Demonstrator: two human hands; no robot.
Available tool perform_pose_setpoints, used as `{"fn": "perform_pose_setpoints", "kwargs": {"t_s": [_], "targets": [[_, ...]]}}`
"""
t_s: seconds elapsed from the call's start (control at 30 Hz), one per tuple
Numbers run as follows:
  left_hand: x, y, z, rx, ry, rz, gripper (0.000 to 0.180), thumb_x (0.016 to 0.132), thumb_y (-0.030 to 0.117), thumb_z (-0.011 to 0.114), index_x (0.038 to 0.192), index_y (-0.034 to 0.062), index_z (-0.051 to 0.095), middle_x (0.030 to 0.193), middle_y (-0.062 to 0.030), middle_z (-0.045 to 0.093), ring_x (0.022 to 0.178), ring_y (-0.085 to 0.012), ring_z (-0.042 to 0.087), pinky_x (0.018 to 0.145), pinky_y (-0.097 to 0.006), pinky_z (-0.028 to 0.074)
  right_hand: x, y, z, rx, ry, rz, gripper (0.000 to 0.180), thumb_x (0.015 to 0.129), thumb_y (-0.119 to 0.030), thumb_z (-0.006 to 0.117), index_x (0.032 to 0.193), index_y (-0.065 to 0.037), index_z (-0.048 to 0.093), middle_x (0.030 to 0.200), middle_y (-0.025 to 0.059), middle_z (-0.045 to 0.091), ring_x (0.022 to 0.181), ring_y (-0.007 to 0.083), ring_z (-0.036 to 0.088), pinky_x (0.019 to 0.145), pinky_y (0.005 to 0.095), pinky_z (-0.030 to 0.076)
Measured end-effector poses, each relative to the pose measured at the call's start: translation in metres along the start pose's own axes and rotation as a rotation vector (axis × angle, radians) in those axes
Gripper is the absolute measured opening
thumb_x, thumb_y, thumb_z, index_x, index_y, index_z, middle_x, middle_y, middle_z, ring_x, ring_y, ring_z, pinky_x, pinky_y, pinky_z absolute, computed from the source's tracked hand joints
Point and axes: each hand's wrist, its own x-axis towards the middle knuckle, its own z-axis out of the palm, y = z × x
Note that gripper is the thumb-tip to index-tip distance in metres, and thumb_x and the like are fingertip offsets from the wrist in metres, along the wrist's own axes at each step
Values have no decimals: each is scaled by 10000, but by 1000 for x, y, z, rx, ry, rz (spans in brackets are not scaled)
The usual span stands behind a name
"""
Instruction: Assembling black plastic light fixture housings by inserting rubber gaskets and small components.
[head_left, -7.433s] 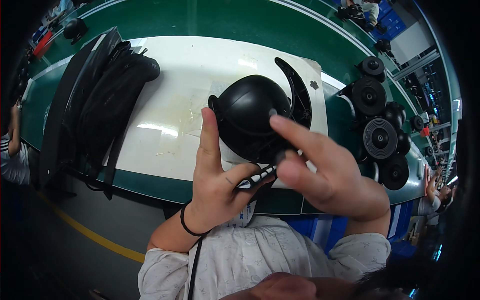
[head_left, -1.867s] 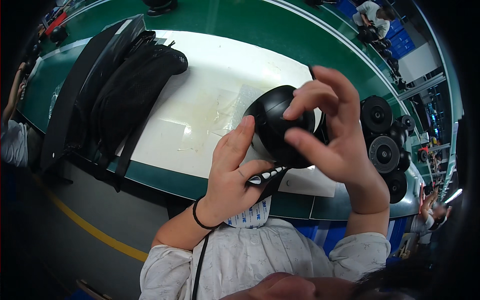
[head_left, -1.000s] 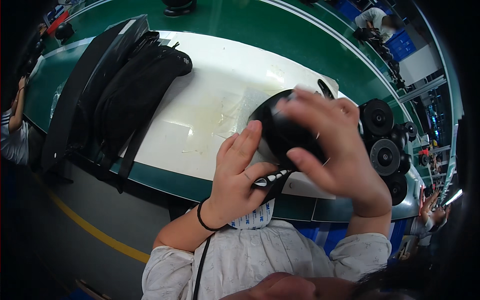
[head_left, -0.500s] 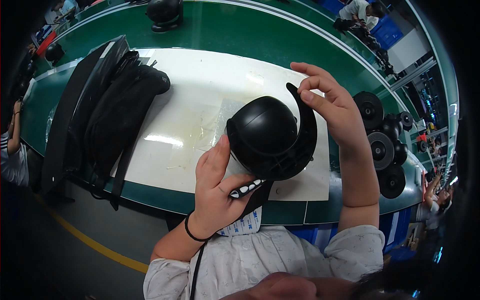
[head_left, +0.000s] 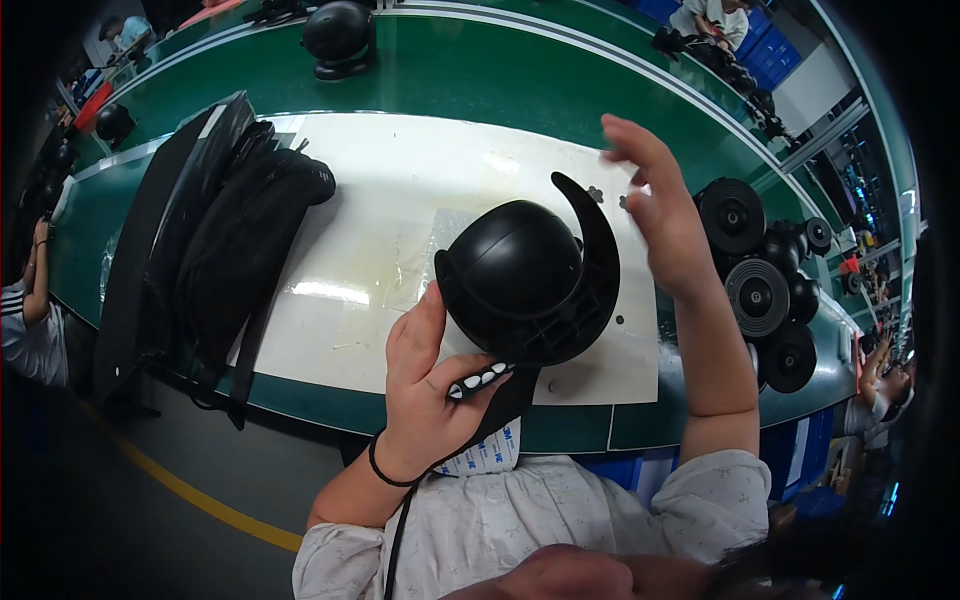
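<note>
My left hand (head_left: 425,390) is closed around the lower left side of a rounded black plastic housing (head_left: 515,260), its thumb or finger up along the wall. A curved, horn-shaped black arm (head_left: 598,240) sweeps up the housing's right side to a pointed tip, with ribs at its base. Tucked in the same hand is a slim black handle (head_left: 480,381) with white oval spots; its tool end is hidden. Up and to the right, apart from the housing, my right hand (head_left: 660,215) is raised with fingers spread, slightly blurred and with nothing visible in it.
Under the work lies a white board (head_left: 350,240) on a green table, with small dark parts (head_left: 595,193) at its right. A black fabric bag (head_left: 240,230) lies left. Black discs (head_left: 757,297) are piled right. Another black rounded unit (head_left: 337,40) stands far back. Co-workers sit around.
My right hand has let go of the curved arm's tip and drawn away to the right. The housing has shifted slightly left in my left hand, uncovering small dark parts on the board.
</note>
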Motion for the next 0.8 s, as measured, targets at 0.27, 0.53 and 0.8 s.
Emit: {"fn": "perform_pose_setpoints", "kwargs": {"t_s": [0.27, 0.53, 0.8], "targets": [[-1, 4, -9, -12, -1, -19, 182, 602, 83, 735, 756, 45, 646, 1342, -213, 332, 1237, -365, 327, 935, -409, 303, 21, -15, 10, 728, -303, 637, 301, 841, -249, 482, 910, 20, 597, 691, 26, 591, 563, 33, 475, 468, 144, 342], [-7, -9, -62, -228, 188, -183, 191, 665, 90, 732, 786, 10, 608, 1326, -264, 320, 1231, -362, 345, 966, -423, 309, 96, 129, -28, 6, 354, 370, 221, 861, -237, 485, 897, -63, 616, 733, 58, 590, 676, 181, 563, 579, 268, 437], [-11, -36, -97, -276, 280, -253, 205, 678, 97, 720, 829, 4, 618, 1313, -213, 375, 1205, -300, 393, 954, -396, 316, 99, 218, 64, -1005, -128, 208, 201, 852, -222, 474, 886, -66, 596, 910, 111, 558, 879, 275, 560, 734, 388, 469]]}}
